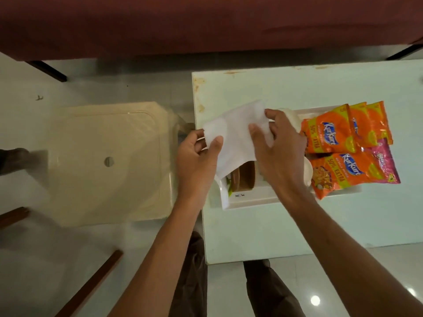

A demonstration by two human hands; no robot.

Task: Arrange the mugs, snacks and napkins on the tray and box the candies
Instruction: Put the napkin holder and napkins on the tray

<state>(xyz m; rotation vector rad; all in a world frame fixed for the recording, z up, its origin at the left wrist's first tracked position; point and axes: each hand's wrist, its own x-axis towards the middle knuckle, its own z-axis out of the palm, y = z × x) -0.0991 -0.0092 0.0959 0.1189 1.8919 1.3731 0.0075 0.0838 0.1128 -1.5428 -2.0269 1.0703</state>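
You're looking down at a glossy pale tiled floor (96, 236) with a bright light reflection (315, 300) near your lower right. A pale green glass-topped desk (297, 225) fills the right side, rusty stains along its far-left edge. Left of it sits a cream plastic stool (109, 161), square top, round hole at its centre. A maroon sofa (206, 24) runs across the far side on dark legs. Brown wooden strips (91, 284) lie at lower left.
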